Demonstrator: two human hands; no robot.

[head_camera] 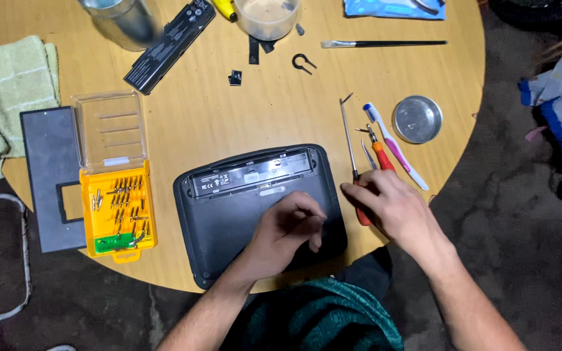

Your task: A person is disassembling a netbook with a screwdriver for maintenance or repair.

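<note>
- One laptop (229,214), dark and upside down with its battery bay open, is laid at the near edge of the round wooden table (261,110).
- The left hand (291,231) is rested on the laptop's near right part, fingers curled under; nothing can be seen held in it.
- The right hand (391,205) is laid just right of the laptop, fingers closed loosely over the handle of one red screwdriver (377,156); a firm grip cannot be told.
- Beside that screwdriver, three more slim tools are counted: one long metal driver (347,133), one pair of tweezers (367,155) and one toothbrush (395,146).
- One small metal dish (416,119) is set further right.
- One yellow bit case (117,211), lid open, is placed left of the laptop, with one grey panel (50,175) beyond it and one green towel (4,91) at the far left.
- One battery (170,42), one brush (382,44) and one plastic cup (267,16) are seen at the far edge.
</note>
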